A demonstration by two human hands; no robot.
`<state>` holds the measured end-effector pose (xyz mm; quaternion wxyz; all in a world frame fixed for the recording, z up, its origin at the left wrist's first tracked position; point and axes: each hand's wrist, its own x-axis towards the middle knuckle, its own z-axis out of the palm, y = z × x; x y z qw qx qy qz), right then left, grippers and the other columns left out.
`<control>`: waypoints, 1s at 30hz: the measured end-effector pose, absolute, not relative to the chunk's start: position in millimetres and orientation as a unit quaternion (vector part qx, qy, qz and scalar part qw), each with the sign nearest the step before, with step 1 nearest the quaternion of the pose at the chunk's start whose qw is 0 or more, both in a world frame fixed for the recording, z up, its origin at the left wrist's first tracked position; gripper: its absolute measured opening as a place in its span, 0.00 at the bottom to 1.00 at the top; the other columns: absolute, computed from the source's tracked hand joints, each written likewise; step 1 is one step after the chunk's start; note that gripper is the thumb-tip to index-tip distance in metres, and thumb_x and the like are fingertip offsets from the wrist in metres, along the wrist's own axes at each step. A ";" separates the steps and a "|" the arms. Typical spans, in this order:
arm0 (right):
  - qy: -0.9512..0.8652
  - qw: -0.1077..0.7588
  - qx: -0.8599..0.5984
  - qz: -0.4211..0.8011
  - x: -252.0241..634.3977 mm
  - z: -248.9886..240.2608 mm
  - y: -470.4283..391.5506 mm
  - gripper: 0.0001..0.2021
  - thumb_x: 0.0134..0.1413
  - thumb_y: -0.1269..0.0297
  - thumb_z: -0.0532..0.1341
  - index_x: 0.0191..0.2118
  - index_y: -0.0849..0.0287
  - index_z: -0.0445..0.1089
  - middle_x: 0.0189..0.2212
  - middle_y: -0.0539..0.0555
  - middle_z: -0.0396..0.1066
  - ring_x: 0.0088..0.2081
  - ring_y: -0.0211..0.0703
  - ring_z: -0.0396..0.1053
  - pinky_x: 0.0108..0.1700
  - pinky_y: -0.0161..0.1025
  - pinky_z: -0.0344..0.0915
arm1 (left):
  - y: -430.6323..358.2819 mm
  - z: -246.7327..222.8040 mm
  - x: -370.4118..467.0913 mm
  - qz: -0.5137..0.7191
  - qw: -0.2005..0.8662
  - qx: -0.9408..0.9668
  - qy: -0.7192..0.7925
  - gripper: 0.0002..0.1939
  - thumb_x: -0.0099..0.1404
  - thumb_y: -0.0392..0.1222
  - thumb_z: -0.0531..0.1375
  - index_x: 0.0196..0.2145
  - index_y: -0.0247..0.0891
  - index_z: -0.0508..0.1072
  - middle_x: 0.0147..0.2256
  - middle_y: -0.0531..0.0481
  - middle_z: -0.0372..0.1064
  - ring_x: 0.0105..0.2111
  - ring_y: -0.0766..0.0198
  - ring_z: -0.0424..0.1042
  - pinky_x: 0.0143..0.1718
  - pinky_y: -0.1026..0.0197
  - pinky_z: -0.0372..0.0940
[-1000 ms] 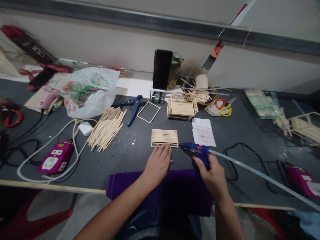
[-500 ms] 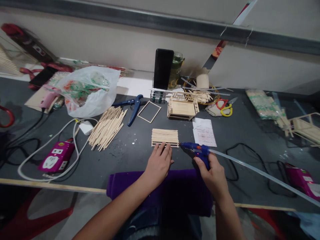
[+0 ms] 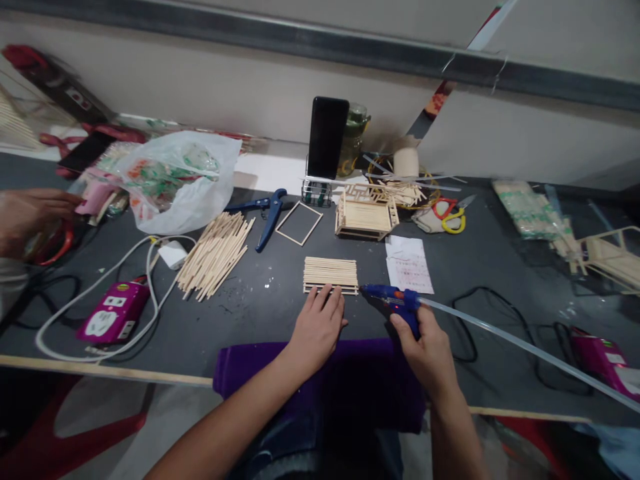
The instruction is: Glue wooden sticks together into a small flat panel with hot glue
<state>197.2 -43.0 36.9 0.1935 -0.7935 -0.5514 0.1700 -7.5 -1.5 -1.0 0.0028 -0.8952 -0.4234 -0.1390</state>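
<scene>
Pale wooden sticks, too many to count, lie loose in one heap [image 3: 216,257] on the desk [image 3: 270,313]; others form one flat panel [image 3: 331,272] directly before the person. The left hand [image 3: 320,323] rests on its near edge, fingers slightly spread. The right hand [image 3: 425,343] is wrapped round the grip of one blue glue gun [image 3: 401,300], its nozzle just beside the panel's near right corner. Beyond stand one square stick frame [image 3: 289,238], one small stick model [image 3: 365,217], one blue cutter [image 3: 271,219] and one pair of red-and-yellow scissors [image 3: 451,217]. Two magenta power boxes [image 3: 115,313] sit apart, one on each side. One white plastic bag [image 3: 226,177] contains crumpled green-and-orange wrapping [image 3: 167,167]; one wire holder [image 3: 317,193] carries a black phone [image 3: 327,137]. Another person's hand [image 3: 30,217] is at far left; its grip is unclear.
</scene>
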 end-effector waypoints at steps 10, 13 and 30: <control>-0.549 0.189 -0.795 0.173 199.0 34.5 -41.6 0.27 0.55 0.45 0.51 0.51 0.61 0.67 0.36 0.63 0.77 0.37 0.58 0.75 0.33 0.43 0.67 | -1.7 -2.3 -7.6 -0.130 -0.003 -0.895 -0.427 0.21 0.70 0.43 0.50 0.55 0.29 0.68 0.57 0.39 0.65 0.59 0.49 0.61 0.60 0.47 0.55; -0.549 0.188 -0.796 0.173 198.6 34.3 -41.8 0.26 0.55 0.46 0.51 0.50 0.61 0.67 0.34 0.62 0.77 0.35 0.57 0.75 0.32 0.42 0.67 | -1.5 -2.7 -8.0 -0.129 -0.005 -0.896 -0.424 0.21 0.70 0.44 0.50 0.55 0.29 0.68 0.57 0.38 0.65 0.59 0.49 0.61 0.60 0.47 0.55; -0.572 0.190 -0.784 0.148 199.9 37.5 -40.7 0.23 0.56 0.47 0.52 0.47 0.59 0.68 0.31 0.60 0.77 0.32 0.54 0.75 0.30 0.40 0.65 | -1.4 -1.3 -7.9 -0.140 0.006 -0.895 -0.424 0.20 0.70 0.43 0.51 0.54 0.28 0.69 0.57 0.40 0.66 0.58 0.49 0.62 0.60 0.47 0.57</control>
